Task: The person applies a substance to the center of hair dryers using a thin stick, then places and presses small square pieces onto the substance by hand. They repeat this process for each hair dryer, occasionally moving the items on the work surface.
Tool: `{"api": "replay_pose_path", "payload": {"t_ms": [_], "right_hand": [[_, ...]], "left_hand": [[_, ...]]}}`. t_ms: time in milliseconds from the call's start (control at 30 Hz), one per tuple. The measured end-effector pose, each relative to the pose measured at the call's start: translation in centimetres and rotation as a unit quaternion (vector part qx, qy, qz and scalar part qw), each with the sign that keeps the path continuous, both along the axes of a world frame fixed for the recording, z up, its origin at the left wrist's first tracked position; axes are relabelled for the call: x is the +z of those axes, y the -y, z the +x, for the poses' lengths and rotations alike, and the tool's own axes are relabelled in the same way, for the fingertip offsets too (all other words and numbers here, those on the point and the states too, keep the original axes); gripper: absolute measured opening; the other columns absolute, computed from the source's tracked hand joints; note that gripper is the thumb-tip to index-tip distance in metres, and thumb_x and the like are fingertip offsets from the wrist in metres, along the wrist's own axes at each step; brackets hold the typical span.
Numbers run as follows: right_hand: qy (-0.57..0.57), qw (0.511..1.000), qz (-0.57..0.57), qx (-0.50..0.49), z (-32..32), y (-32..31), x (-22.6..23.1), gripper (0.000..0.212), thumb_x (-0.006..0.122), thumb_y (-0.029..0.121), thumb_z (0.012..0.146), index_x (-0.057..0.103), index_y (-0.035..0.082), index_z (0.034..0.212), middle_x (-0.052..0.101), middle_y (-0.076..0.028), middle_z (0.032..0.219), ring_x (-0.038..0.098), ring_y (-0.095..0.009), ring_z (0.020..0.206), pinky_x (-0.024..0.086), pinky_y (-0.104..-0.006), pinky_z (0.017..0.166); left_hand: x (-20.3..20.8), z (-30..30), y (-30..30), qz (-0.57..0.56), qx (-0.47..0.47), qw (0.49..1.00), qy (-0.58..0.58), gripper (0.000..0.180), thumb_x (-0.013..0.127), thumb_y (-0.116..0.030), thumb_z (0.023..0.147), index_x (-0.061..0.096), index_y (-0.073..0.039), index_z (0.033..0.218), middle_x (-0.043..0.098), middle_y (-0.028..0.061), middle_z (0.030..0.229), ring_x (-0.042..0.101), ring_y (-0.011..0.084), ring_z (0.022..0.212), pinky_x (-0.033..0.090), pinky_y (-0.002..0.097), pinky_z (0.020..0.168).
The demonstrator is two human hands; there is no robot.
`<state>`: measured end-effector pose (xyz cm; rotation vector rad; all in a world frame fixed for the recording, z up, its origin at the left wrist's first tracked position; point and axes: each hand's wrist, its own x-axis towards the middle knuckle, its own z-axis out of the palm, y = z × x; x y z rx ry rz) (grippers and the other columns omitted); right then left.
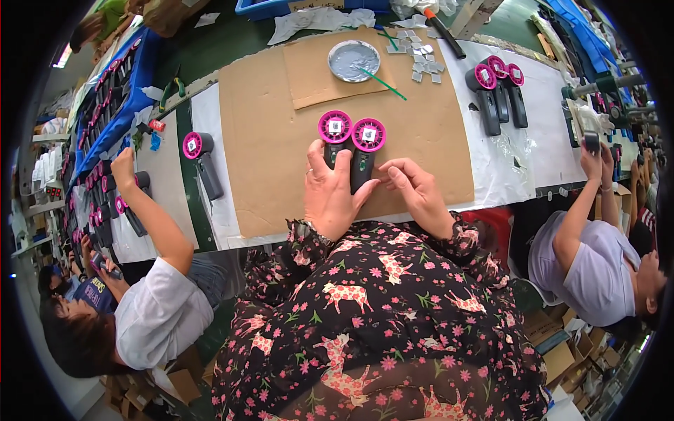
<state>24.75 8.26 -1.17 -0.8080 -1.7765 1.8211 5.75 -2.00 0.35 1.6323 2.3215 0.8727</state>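
Observation:
Two dark handheld fans with pink rings lie side by side on a brown cardboard sheet [267, 154]. A white square with a grey smear sits at the centre of each ring. My left hand [328, 193] lies over the left fan [335, 127], fingers around its handle, its thumb against the lower end of the right fan [368, 135]. The right fan's handle shows small green parts in an opening. Close beside that handle is my right hand [418, 193], its fingers curled and thumb and fingertips drawn together; anything between them is too small to make out.
Beyond the fans stands a round dish of grey paste [354, 61] with a green stick [385, 85] in it. Several small grey squares [425, 63] lie to its right. More fans [497, 88] lie at right, one fan [203, 165] at left. Co-workers sit on both sides.

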Motion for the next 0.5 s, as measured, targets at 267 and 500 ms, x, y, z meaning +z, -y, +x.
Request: {"api": "replay_pose_path", "payload": {"t_ms": [267, 500], "right_hand": [[0.027, 0.999, 0.021, -0.027, -0.3, 0.0, -0.3, 0.025, 0.058, 0.016, 0.119, 0.069, -0.003, 0.13, 0.075, -0.005, 0.116, 0.075, -0.013, 0.107, 0.059, -0.0276, 0.093], [0.061, 0.997, 0.052, -0.018, -0.1, 0.0, -1.1, 0.023, 0.061, 0.014, 0.117, 0.071, -0.003, 0.129, 0.076, -0.004, 0.113, 0.074, -0.011, 0.106, 0.058, -0.0265, 0.091]], "left_hand": [[-0.9, -0.1, -0.5, -0.029, 0.004, 0.997, -0.071, 0.063, 0.092, -0.038, 0.083, 0.061, -0.007, 0.127, 0.042, 0.031, 0.162, 0.06, 0.0478, 0.129, 0.054, 0.0551, 0.101], [-1.1, -0.6, -0.8, -0.037, 0.023, 0.996, -0.074, 0.055, 0.091, -0.035, 0.081, 0.064, -0.006, 0.119, 0.047, 0.029, 0.159, 0.06, 0.0468, 0.128, 0.054, 0.0553, 0.101]]}}
